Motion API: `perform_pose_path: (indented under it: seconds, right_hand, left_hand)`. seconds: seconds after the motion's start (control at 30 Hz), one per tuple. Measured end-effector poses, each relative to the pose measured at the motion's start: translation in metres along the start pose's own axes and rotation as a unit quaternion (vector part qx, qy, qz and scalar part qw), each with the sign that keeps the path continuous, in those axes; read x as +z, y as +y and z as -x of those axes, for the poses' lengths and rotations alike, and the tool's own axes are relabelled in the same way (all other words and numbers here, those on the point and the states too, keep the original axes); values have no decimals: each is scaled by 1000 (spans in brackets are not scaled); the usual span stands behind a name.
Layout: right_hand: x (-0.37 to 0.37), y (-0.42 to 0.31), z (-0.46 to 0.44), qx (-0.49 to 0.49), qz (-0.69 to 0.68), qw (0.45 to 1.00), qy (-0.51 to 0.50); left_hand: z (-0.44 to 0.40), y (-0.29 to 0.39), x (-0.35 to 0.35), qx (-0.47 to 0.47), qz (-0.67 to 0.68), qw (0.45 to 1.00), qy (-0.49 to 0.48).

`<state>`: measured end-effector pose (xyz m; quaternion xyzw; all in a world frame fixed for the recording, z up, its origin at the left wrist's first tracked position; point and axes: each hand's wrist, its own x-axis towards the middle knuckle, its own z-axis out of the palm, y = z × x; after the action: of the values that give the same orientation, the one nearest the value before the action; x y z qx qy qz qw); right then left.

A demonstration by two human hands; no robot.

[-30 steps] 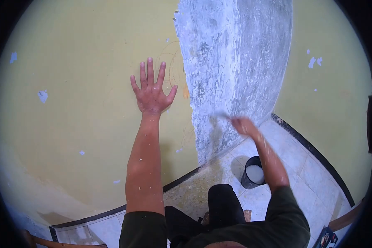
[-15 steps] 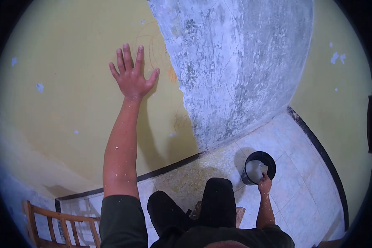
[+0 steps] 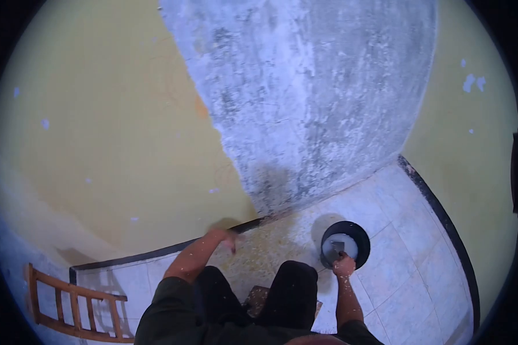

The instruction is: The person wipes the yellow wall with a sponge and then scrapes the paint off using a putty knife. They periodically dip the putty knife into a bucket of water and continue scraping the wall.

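My right hand (image 3: 344, 267) grips the handle of a scraper (image 3: 338, 246) with a flat, squarish blade. The blade is inside a black bucket (image 3: 364, 241), over a whitish liquid (image 3: 331, 244). My left hand (image 3: 223, 234) hangs in front of the wall's lower edge, above my left knee, touching nothing that I can make out. Motion blurs its fingers. Ahead is a yellow wall (image 3: 109, 115) with a stripped grey-white patch (image 3: 270, 109).
Yellowish flakes lie on the tiled floor (image 3: 270, 247) before my knees. A dark skirting strip (image 3: 167, 249) runs along the wall's foot. At lower left is a wooden slatted piece of furniture (image 3: 75, 307). Under me shows part of a brownish seat (image 3: 258, 297).
My left hand has come off the yellow wall and dropped towards my knees. The scraper in my right hand has turned inside the bucket. The view has shifted somewhat.
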<state>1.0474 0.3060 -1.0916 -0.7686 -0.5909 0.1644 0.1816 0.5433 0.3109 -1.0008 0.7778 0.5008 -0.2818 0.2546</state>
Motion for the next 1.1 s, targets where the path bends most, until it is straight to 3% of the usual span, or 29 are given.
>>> perform_pose_path:
  seconds: [0.07,0.1,0.13,0.17,0.2,0.23,0.3,0.37,0.43,0.47,0.5,0.6,0.67,0.7,0.77,0.83,0.9,0.97,1.03,1.07,1.1]
  right_hand:
    - [10,5,-5,30,23,999,-4]
    - [4,2,-3,24,22,999,-2]
    - [-2,-4,0,20,21,1000,-1]
    - [0,-4,0,25,22,999,3]
    - [2,-2,-1,25,29,999,-7]
    - [4,2,-1,25,37,999,-20]
    - [7,7,-2,22,30,999,-25]
    - [4,6,-2,4,4,999,-33]
    - [6,9,-2,7,13,999,-33]
    - [7,8,-5,11,21,999,-35]
    - [4,5,-4,21,30,999,-37]
    - [5,5,-9,39,36,997,-64]
    - [2,1,-8,38,41,996,-64]
    - [-1,-1,-7,44,37,997,-57]
    - [6,4,-7,44,29,997,-49]
    - [4,5,-6,24,27,999,-36]
    - [16,11,-8,23,40,999,-25]
    - [19,12,-10,25,39,999,-26]
    - [21,14,-7,24,40,999,-19]
    - [22,15,-7,13,37,999,-7]
    - [23,15,-7,5,35,999,0]
  left_hand:
    - [-48,-15,45,-101,293,942,-127]
    - [-61,-7,53,-96,289,944,-128]
    - [-71,1,57,-219,249,943,9]
    - [-83,6,55,-333,203,909,148]
    - [-102,13,47,-327,203,911,148]
    - [-125,22,36,-236,116,957,122]
    - [-157,57,26,-115,141,958,220]
    - [-198,89,18,22,180,887,424]
    - [-218,127,-17,143,126,880,435]
    - [-204,154,-51,156,143,904,372]
    - [-202,181,-72,156,139,902,377]
    - [-217,220,-112,-4,156,960,231]
    - [-223,225,-103,81,262,933,232]
    - [-220,217,-106,74,260,932,241]
    - [-188,213,-112,152,265,938,165]
    - [-105,205,-155,256,29,946,195]
    - [-24,192,-209,241,51,951,189]
    - [78,189,-264,238,214,911,260]
    - [133,156,-276,269,333,805,412]
    - [139,146,-265,263,332,806,414]
    - [133,134,-244,440,528,579,438]
